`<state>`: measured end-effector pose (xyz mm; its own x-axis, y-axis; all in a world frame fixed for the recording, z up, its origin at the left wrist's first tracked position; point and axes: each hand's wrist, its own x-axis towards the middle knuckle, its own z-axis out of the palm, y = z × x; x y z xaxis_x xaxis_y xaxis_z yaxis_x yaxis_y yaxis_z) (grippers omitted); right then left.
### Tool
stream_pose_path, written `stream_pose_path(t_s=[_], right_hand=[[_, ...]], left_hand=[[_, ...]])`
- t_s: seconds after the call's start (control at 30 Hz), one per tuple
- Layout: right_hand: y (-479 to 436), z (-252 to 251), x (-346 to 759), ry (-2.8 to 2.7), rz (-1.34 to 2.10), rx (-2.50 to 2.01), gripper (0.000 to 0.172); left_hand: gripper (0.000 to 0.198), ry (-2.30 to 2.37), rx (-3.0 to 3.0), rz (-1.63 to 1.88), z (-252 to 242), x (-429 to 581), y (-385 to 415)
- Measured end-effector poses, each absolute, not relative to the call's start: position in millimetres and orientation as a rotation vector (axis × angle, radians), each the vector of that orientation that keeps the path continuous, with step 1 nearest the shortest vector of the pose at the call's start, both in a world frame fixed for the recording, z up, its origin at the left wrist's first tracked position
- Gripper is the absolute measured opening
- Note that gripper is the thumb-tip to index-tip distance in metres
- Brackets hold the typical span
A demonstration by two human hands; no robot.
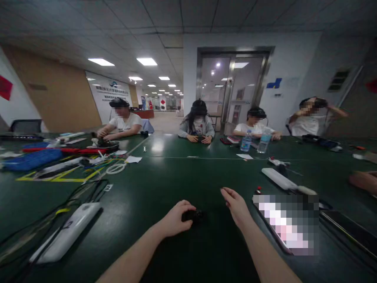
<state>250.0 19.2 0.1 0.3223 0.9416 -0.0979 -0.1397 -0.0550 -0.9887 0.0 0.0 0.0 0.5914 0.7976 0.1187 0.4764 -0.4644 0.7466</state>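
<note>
My left hand (pixel 176 219) lies curled over a small black object (pixel 193 216) on the dark green table (pixel 165 184), and its shape is hard to make out. My right hand (pixel 236 206) hangs just above the tabletop to the right, fingers loosely apart and holding nothing. To its right lies a device with a blurred screen (pixel 285 224). Further left, a white flat device (pixel 66 232) rests among black cables (pixel 79 192).
A white power strip (pixel 278 179) lies to the right. Several co-workers sit across the table, and two water bottles (pixel 264 140) stand near them. Tools, a red bar and a blue mat (pixel 32 159) crowd the far left.
</note>
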Motion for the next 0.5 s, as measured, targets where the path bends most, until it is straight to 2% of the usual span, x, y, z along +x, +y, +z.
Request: stream_pose_path(t_s=[0.3,0.4,0.5], right_hand=[[17.3,-1.3,256.9,-0.883,1.024,-1.420,0.051],[12.3,4.3,252.4,-0.974,0.919,-1.455,0.046],[1.3,13.5,238.5,-1.298,0.865,-1.435,0.037]], left_hand=[[0.046,1.011,2.083,0.549,2.6,-1.8,-1.7],[0.047,1.013,2.073,0.551,4.5,-1.9,-2.6],[0.047,1.018,2.051,0.589,5.8,-0.7,-4.0]])
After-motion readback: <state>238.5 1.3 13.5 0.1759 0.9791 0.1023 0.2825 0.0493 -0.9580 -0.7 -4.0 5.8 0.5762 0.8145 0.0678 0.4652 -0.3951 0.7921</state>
